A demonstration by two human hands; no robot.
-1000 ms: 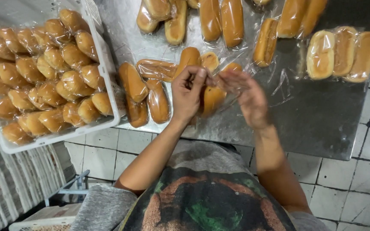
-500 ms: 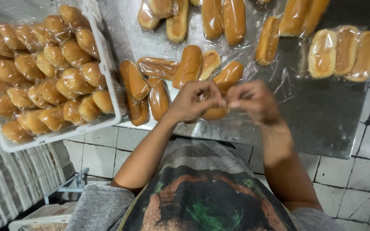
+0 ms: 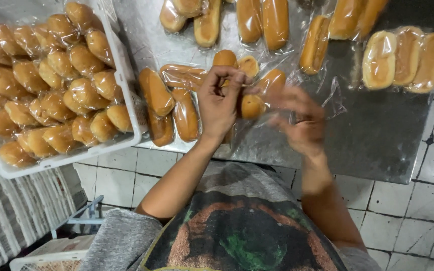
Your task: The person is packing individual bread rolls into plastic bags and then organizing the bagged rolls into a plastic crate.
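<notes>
Hands, left hand (image 3: 220,103) and right hand (image 3: 297,120), pinch a bagged roll pack (image 3: 254,95) over steel table (image 3: 377,135), tiled floor (image 3: 428,216).

I see my left hand (image 3: 221,103) and blurred right hand (image 3: 297,120) pinching a clear bag of buns (image 3: 257,93) above the metal table (image 3: 377,135), beside a white crate (image 3: 126,80) of bagged rolls.

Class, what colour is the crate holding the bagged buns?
White, seen in the head view: the crate at the left of the metal table.

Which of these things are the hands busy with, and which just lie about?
In hand:
left hand
right hand
clear bag of rolls

Lying about:
white crate of bagged rolls
bagged rolls on the metal table
bagged rolls beside the crate
</notes>
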